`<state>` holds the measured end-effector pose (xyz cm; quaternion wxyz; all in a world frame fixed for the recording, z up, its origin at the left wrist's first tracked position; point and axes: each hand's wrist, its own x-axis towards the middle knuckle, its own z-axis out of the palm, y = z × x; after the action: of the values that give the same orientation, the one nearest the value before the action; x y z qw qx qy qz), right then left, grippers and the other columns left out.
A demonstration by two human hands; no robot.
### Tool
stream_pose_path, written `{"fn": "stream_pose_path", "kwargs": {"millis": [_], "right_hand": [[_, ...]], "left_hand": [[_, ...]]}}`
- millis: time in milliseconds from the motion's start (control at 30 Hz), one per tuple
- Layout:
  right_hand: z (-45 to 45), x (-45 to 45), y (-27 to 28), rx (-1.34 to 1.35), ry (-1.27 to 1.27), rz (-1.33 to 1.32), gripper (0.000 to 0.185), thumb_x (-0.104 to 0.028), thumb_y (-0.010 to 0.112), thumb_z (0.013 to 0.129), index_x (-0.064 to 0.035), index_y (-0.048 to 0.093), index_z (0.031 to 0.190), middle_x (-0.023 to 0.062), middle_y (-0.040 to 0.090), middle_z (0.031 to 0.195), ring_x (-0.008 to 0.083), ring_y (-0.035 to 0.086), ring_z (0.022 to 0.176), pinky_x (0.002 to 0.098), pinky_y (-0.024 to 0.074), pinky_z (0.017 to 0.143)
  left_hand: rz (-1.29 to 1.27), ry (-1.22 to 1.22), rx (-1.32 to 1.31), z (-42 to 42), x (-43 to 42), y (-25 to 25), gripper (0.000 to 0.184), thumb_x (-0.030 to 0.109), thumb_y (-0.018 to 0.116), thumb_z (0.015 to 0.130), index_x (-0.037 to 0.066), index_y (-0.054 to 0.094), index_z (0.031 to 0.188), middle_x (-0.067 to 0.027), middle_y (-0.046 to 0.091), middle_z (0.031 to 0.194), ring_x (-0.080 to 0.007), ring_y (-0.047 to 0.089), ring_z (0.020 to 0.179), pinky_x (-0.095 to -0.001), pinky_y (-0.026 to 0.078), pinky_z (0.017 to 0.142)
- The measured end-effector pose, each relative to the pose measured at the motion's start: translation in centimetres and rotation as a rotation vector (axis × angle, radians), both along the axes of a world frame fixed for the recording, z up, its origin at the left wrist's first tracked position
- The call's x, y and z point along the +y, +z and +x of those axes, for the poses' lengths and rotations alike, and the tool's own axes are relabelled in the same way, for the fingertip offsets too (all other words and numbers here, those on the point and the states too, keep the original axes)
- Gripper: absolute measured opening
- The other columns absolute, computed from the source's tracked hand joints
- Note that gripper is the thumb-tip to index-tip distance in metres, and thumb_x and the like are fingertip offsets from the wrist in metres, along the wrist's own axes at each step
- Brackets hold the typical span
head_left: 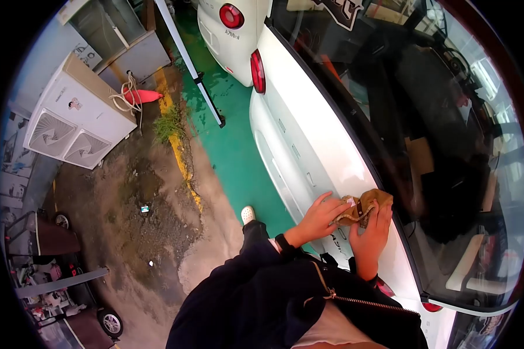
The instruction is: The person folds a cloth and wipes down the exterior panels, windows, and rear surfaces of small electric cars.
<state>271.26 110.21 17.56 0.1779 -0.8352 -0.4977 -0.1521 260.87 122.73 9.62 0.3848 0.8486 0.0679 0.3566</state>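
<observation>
A crumpled tan-brown cloth with a patterned edge is bunched up against the white car's rear, just below the dark rear window. My left hand, with a black band at the wrist, grips the cloth's left part between its fingers. On the other side, my right hand holds the cloth with its fingers lying over its lower right part. Folds hide some of the fingertips. The dark rear window slopes up beside the right hand.
A second white car stands beyond on the green floor. To the left are an outdoor fan unit, a red cone-like object with rope and a wheeled cart. A metal pole slants down near the cars.
</observation>
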Motion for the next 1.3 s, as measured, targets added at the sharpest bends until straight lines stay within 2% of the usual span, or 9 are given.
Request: {"fn": "stream_pose_path", "kwargs": {"millis": [100,233,300,433,667,800,1000,1167,1300], "right_hand": [[-0.5,5.8,0.6,0.084,-0.067,0.015,0.066,-0.008,0.056,0.066,-0.0012,0.05,0.131,0.0282,0.045,0.136,0.0438,0.036,0.133,0.0489,0.0318,0.11],[-1.0,12.3,0.3,0.026,-0.029,-0.022,0.067,-0.008,0.056,0.067,-0.0019,0.049,0.133,0.0276,0.044,0.137,0.0429,0.035,0.134,0.0464,0.0338,0.109],[-1.8,14.6,0.2,0.059,-0.042,-0.054,0.068,-0.008,0.056,0.068,-0.0022,0.048,0.135,0.0276,0.044,0.137,0.0422,0.034,0.135,0.0456,0.035,0.107],[-3.7,18.3,-0.5,0.013,-0.102,-0.052,0.069,-0.008,0.057,0.068,-0.0016,0.046,0.136,0.0269,0.046,0.135,0.0423,0.034,0.135,0.0454,0.0357,0.107],[-4.8,20.7,-1.5,-0.075,-0.278,-0.111,0.07,-0.009,0.057,0.065,-0.0011,0.048,0.134,0.0282,0.046,0.134,0.0434,0.034,0.134,0.0469,0.0343,0.108],[-5.3,24.0,-1.7,-0.16,-0.43,-0.137,0.067,-0.01,0.053,0.066,-0.0008,0.049,0.133,0.0299,0.047,0.132,0.0458,0.036,0.132,0.048,0.033,0.109],[-5.2,33.4,-2.1,-0.128,-0.432,0.014,0.062,-0.01,0.05,0.068,-0.0009,0.054,0.129,0.0302,0.047,0.131,0.0468,0.039,0.129,0.0496,0.0347,0.107],[-3.9,42.3,-1.4,-0.132,-0.347,0.117,0.06,-0.01,0.051,0.066,0.0002,0.057,0.124,0.0287,0.05,0.127,0.0466,0.044,0.123,0.0523,0.0353,0.107],[-3.6,48.0,-0.6,-0.09,-0.272,0.145,0.058,-0.01,0.052,0.067,-0.0022,0.057,0.125,0.0265,0.051,0.128,0.045,0.045,0.124,0.0496,0.0362,0.106]], "left_hand": [[-0.191,-0.095,-0.001,-0.4,4.5,0.1,0.06,0.003,0.063,0.073,0.009,0.05,0.131,-0.0117,0.061,0.107,-0.0305,0.058,0.099,-0.0468,0.036,0.103],[-0.345,-0.147,0.12,-2.3,9.7,-0.8,0.056,0.0,0.06,0.072,0.007,0.052,0.127,-0.0123,0.062,0.104,-0.0329,0.058,0.096,-0.046,0.041,0.092],[-0.325,-0.064,0.148,-2.6,12.0,-1.9,0.05,-0.002,0.059,0.07,0.007,0.055,0.12,-0.015,0.063,0.092,-0.0362,0.059,0.088,-0.0469,0.044,0.078],[-0.338,-0.106,0.027,-2.3,16.8,-3.3,0.046,-0.003,0.057,0.069,0.007,0.058,0.114,-0.0185,0.06,0.074,-0.0403,0.058,0.072,-0.0478,0.045,0.066],[-0.347,-0.214,0.169,-2.8,19.9,-3.5,0.047,0.0,0.057,0.072,0.01,0.058,0.118,-0.0151,0.062,0.071,-0.0365,0.06,0.068,-0.0472,0.045,0.061],[-0.434,-0.415,0.361,-2.5,23.3,-3.2,0.047,0.006,0.061,0.073,0.014,0.057,0.119,-0.0149,0.061,0.071,-0.0383,0.06,0.07,-0.0477,0.045,0.061],[-0.344,-0.524,0.376,-1.5,34.3,-3.3,0.04,0.007,0.061,0.07,0.013,0.058,0.109,-0.0152,0.059,0.066,-0.0383,0.06,0.066,-0.0466,0.046,0.059],[-0.424,-0.622,0.454,-0.9,43.0,-2.3,0.041,0.007,0.06,0.071,0.01,0.057,0.112,-0.0177,0.064,0.079,-0.0397,0.061,0.073,-0.0463,0.048,0.064],[-0.422,-0.46,0.36,-1.9,47.9,-2.1,0.041,0.008,0.061,0.072,0.007,0.057,0.113,-0.0215,0.064,0.084,-0.0414,0.061,0.079,-0.0466,0.048,0.068]]}}
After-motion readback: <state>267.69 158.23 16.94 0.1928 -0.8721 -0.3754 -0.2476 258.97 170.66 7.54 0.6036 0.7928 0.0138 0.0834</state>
